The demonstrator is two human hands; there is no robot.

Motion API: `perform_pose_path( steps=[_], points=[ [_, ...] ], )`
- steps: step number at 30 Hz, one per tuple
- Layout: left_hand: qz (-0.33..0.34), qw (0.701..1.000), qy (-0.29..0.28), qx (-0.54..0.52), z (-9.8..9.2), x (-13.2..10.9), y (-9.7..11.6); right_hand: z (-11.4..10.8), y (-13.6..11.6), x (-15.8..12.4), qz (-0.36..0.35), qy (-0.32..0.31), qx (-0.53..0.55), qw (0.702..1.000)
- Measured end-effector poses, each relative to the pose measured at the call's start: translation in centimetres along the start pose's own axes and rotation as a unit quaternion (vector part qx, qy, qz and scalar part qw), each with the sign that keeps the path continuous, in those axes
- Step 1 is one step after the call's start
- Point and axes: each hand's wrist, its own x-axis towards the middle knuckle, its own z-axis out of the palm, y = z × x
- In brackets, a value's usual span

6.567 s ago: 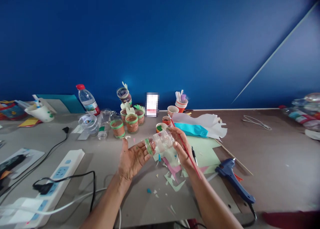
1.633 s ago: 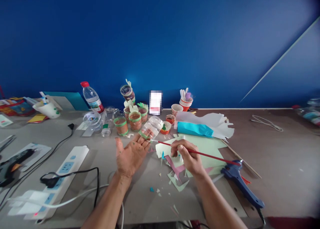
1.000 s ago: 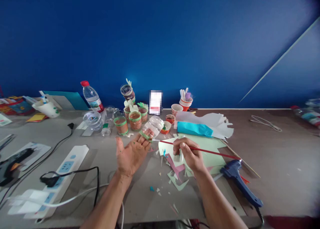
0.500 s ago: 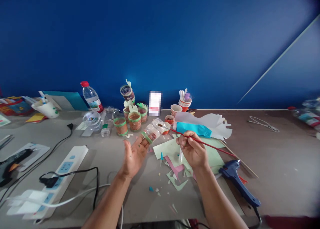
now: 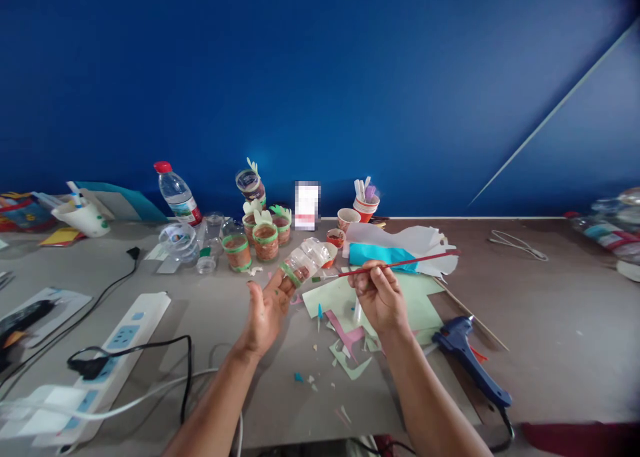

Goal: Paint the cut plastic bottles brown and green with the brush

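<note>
Now L hand (image 5: 267, 310), thumb apart, partway in clr cup (image 5: 314, 256); R hand (image 5: 383, 297) pinching brush (image 5: 425, 258) nr rim (image 5: 291, 275).

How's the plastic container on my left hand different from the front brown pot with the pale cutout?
The plastic container is mostly clear; the brown pot is mostly brown. The container tilts on your left hand; the pot stands upright on the table. The pot bears a pale cutout; the container shows none. Both have a green band.
</note>
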Motion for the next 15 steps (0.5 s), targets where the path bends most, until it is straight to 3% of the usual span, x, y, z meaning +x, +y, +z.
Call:
perform_pose_path(
  steps=[10, 15],
  points=[
    [-0.009, 1.000, 0.009, 0.008, -0.1, 0.1, -0.2, -0.1, 0.2, 0.5, 0.002, 0.009, 0.011, 1.000],
    [0.034, 0.998, 0.044, 0.030, -0.6, 0.4, -1.1, -0.1, -0.7, 1.1, -0.051, 0.081, -0.004, 0.995]
  ],
)
